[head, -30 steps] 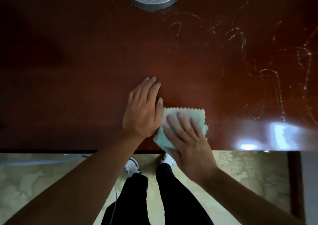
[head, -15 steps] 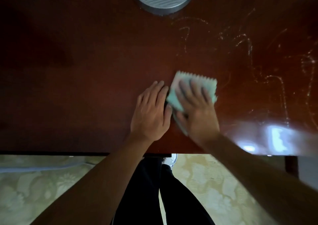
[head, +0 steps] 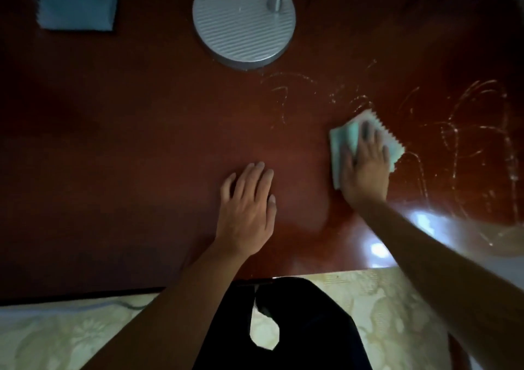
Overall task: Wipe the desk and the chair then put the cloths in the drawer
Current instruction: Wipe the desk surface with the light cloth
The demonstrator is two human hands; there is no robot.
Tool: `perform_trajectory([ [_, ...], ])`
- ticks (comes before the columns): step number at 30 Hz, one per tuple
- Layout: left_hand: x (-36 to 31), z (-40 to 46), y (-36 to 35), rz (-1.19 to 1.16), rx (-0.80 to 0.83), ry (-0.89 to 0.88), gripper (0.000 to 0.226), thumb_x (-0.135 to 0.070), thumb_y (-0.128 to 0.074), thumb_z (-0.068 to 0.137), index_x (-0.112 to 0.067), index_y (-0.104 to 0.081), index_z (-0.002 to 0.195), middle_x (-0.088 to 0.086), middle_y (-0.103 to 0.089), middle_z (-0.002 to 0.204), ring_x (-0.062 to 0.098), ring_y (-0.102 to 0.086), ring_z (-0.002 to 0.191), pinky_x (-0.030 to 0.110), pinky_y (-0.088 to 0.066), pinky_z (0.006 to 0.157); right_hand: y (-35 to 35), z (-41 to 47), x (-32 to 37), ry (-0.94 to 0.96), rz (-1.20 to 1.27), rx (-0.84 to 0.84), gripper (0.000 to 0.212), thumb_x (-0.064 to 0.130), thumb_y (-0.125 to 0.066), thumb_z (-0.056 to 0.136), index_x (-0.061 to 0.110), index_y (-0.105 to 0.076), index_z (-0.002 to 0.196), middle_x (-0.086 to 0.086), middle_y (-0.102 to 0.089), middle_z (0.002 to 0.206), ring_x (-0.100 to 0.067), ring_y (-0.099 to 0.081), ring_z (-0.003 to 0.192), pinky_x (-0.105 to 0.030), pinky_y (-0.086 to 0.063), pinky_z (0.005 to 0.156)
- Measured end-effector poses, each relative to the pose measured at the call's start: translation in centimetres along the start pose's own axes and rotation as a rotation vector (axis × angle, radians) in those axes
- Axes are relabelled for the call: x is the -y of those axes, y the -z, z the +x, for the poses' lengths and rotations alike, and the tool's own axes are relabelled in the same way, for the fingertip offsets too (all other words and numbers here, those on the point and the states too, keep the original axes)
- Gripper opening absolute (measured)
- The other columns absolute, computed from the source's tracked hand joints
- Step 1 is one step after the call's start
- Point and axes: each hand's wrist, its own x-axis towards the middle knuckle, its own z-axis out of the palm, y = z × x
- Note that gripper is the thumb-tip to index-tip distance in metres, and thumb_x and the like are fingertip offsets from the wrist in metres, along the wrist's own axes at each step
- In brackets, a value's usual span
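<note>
Since half a second ago the right hand [head: 364, 168] has slid the pale green cloth [head: 344, 140] away from the left hand [head: 248, 202], out toward 2 o'clock on the desk [head: 127, 143]; the two hands, which were touching, now lie well apart. That right hand is spread flat, palm down, pressing the cloth onto the dark red wood, with the cloth's zigzag edge showing past the fingertips. Its outline is blurred. The left hand lies open and flat on the bare desk near the middle, fingers together, holding nothing.

Whitish streaks [head: 453, 131] cross the desk from 12 to 3 o'clock of the cloth, and a bright glare sits near the front edge at 4 o'clock. A round silver lamp base [head: 241, 26] stands at 12 o'clock of the left hand, near the far edge. A folded blue cloth [head: 78, 1] lies at the far left corner, at 10 o'clock. Below the desk edge the person's dark trousers [head: 297, 327] stand over a pale patterned floor [head: 56, 335].
</note>
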Motion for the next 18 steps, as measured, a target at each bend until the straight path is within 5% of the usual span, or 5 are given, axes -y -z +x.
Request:
perform_trajectory([
  [3, -0.9, 2.7, -0.3, -0.019, -0.007, -0.058, 0.046, -0.030, -0.041, 0.098, -0.012, -0.045, 0.140, 0.008, -0.048, 0.145, 0.022, -0.042, 0.136, 0.046, -0.025, 0.112, 0.9, 6.8, -1.4, -0.142, -0.041, -0.035, 0.057, 0.036, -0.026, 0.105, 0.006, -0.020, 0.153, -0.013, -0.017, 0.162, -0.028, -0.009, 0.150, -0.046, -0.008, 0.122],
  [9, -1.4, 8.2, -1.5, 0.027, -0.089, 0.217, 0.047, -0.033, -0.039, 0.099, -0.011, -0.044, 0.141, 0.010, -0.043, 0.150, 0.024, -0.034, 0.143, 0.047, -0.023, 0.114, 0.6, 15.1, 1.0, 0.040, -0.082, 0.006, 0.058, 0.039, -0.022, 0.104, 0.010, -0.020, 0.154, -0.012, -0.017, 0.162, -0.030, -0.008, 0.150, -0.044, -0.009, 0.122],
  [18, -1.6, 8.5, -1.6, 0.085, -0.125, 0.261, 0.046, -0.032, -0.039, 0.100, -0.007, -0.050, 0.136, 0.012, -0.046, 0.148, 0.025, -0.036, 0.142, 0.044, -0.024, 0.115, -0.8, 1.5, 0.8, 0.672, -0.181, 0.240, 0.057, 0.039, -0.026, 0.104, 0.015, -0.018, 0.155, -0.008, -0.014, 0.163, -0.029, -0.007, 0.151, -0.051, -0.017, 0.121],
])
